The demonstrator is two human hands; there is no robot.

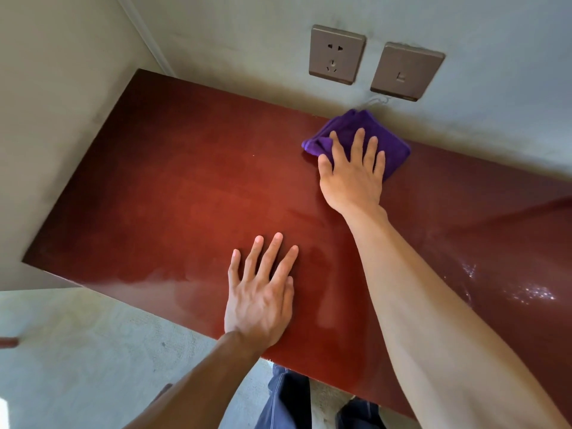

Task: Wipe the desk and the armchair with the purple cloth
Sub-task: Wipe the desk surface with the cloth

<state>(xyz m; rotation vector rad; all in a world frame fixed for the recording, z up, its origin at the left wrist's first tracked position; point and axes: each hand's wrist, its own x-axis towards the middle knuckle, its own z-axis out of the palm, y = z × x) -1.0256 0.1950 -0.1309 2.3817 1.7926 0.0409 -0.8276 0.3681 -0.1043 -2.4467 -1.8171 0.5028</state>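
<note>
The desk (173, 187) has a glossy red-brown top that runs from the left wall to the right edge of view. A folded purple cloth (346, 126) lies on it at the back, close to the wall. My right hand (353, 178) presses flat on the cloth, fingers spread, palm partly on the desk behind it. My left hand (263, 292) rests flat on the bare desk top near the front edge, fingers apart, holding nothing. The armchair is not in view.
Two brown wall plates, a socket (336, 54) and a second plate (407, 71), sit on the wall just above the cloth. A wall borders the desk on the left. Wet streaks shine at the right (532, 292). Concrete floor (93, 351) and my legs (288, 400) lie below the front edge.
</note>
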